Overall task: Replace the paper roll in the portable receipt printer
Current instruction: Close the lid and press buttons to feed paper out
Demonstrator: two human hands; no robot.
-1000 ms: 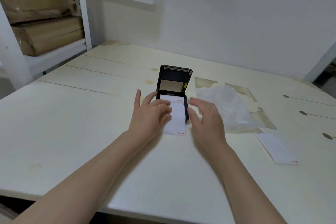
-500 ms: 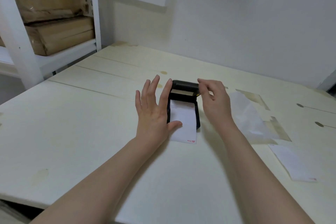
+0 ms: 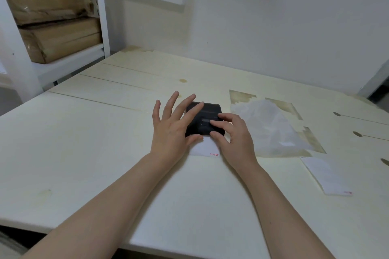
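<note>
1. A small black plastic portable receipt printer point(image 3: 203, 120) lies flat near the middle of a pale cream wooden table point(image 3: 88, 143), with its lid down.
2. A strip of white receipt paper point(image 3: 205, 148) sticks out from the printer's near edge and lies flat on the table, pointing toward the person. A small red mark is printed at its near right corner.
3. The left hand point(image 3: 172, 130) is spread wide, with its fingers splayed and raised over the left side of the printer. Its thumb rests at the printer's near left corner, where the paper comes out. It grips nothing.
4. The right hand point(image 3: 233, 134) rests on the right half of the printer. Its fingers are bent, with the fingertips point(image 3: 214, 123) pressing down on the lid. Its thumb lies at the near edge, touching the paper strip. It is not wrapped around anything.
5. Both bare forearms reach in from the bottom of the view and angle toward each other.
6. Just to the right of the printer lies a crumpled sheet of clear, whitish plastic wrap point(image 3: 271, 130).
7. Farther right, nearer the person, a separate loose strip of white receipt paper point(image 3: 326, 175) lies flat, well apart from the printer.
8. At the far left, a white metal shelf unit point(image 3: 101, 6) holds stacked brown cardboard parcels point(image 3: 56, 38).
9. A plain white wall stands behind the table.
</note>
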